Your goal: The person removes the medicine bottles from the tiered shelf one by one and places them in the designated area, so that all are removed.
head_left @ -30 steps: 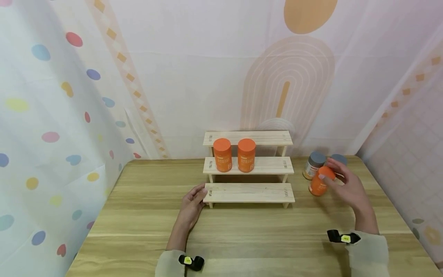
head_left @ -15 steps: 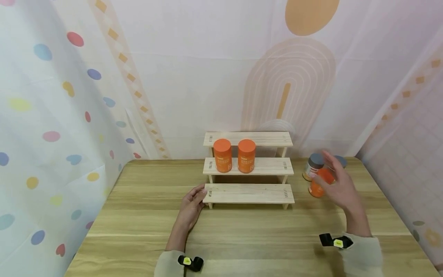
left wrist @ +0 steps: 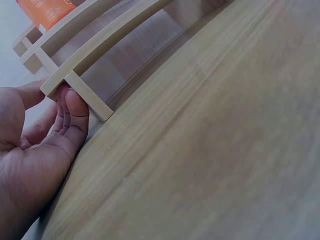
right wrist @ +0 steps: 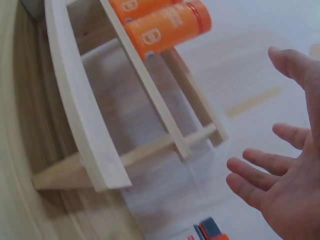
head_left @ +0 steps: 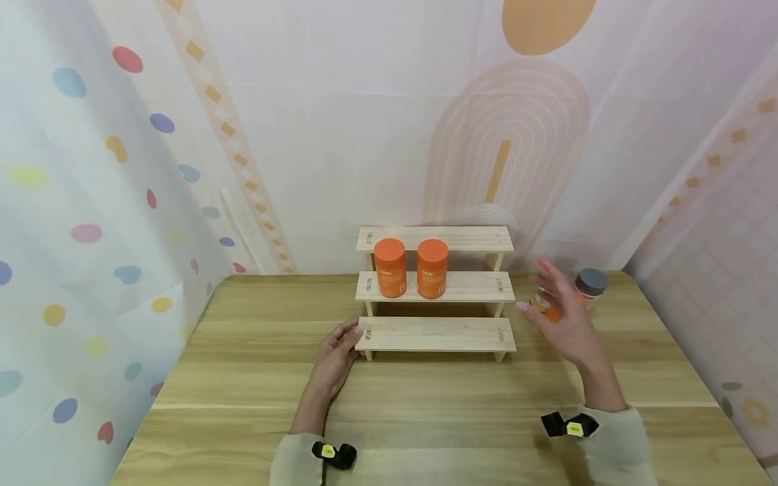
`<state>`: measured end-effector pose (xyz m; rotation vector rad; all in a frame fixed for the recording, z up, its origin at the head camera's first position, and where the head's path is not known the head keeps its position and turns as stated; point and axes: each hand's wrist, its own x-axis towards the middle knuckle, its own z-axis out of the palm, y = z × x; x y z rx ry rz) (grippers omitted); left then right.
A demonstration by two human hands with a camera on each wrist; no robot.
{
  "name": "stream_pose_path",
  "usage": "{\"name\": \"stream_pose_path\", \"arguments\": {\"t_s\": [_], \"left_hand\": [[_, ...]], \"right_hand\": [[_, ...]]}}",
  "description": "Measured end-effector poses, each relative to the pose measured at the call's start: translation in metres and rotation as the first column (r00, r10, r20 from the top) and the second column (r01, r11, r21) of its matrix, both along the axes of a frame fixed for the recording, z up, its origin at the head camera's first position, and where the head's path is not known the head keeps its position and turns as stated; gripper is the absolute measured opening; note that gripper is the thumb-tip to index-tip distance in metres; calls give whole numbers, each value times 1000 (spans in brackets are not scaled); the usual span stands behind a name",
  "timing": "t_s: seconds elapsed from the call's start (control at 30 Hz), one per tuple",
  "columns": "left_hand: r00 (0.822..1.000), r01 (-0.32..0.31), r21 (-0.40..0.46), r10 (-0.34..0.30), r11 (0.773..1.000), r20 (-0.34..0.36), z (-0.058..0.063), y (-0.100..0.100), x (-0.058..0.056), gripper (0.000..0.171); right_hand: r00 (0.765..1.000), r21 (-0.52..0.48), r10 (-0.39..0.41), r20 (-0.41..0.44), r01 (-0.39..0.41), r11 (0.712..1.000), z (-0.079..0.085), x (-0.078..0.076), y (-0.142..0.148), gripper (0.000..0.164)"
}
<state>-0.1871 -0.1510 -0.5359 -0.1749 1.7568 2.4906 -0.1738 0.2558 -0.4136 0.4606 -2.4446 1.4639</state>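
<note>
A three-step wooden display rack (head_left: 436,335) stands on the table. My left hand (head_left: 334,358) pinches the left end of its lowest step, thumb at the top edge and fingers curled below, as the left wrist view (left wrist: 45,135) shows. Two orange jars (head_left: 390,268) with orange lids stand upright on the middle step, towards its left. My right hand (head_left: 571,324) is spread to the right of the rack, with nothing between its fingers. It partly hides another orange jar (head_left: 552,314) and a jar with a grey lid behind it.
A grey-lidded jar (head_left: 591,286) stands at the table's back right, beyond my right hand. Patterned curtains (head_left: 328,155) hang behind and on both sides of the wooden table (head_left: 243,378). The rack's top step (head_left: 474,237) is close to the back curtain.
My right hand has come away from the orange jar on the table and moved left, towards the rack, with its fingers spread. The left hand keeps its grip on the rack.
</note>
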Motion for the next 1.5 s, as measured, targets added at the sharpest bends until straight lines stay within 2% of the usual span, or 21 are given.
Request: {"name": "stream_pose_path", "arguments": {"t_s": [0.3,0.47,0.83,1.0,1.1,1.37,1.5], "left_hand": [[1000,10,-1,-10,1000,2,-1,-2,-1,43],[1000,10,-4,-10,1000,0,-1,-1,-1,43],[1000,10,18,-10,1000,-5,-1,0,-2,43],[1000,19,2,-19,1000,-24,-1,-1,-2,44],[1000,19,-3,-19,1000,-11,-2,-1,-1,45],[1000,7,4,-7,1000,19,0,-1,-1,43],[1000,10,-7,-9,1000,23,0,-1,-2,44]], "right_hand": [[995,-65,78,61,-74,995,0,-7,-25,85],[989,-108,141,51,-135,985,0,-12,-45,86],[979,-64,204,17,-203,977,3,-23,-78,84],[975,-74,221,36,-218,973,4,-28,-90,81],[975,-75,217,45,-214,974,6,-31,-97,80],[985,-64,148,90,-142,988,13,-41,-115,77],[983,-78,156,99,-148,986,17,-47,-123,75]]}}
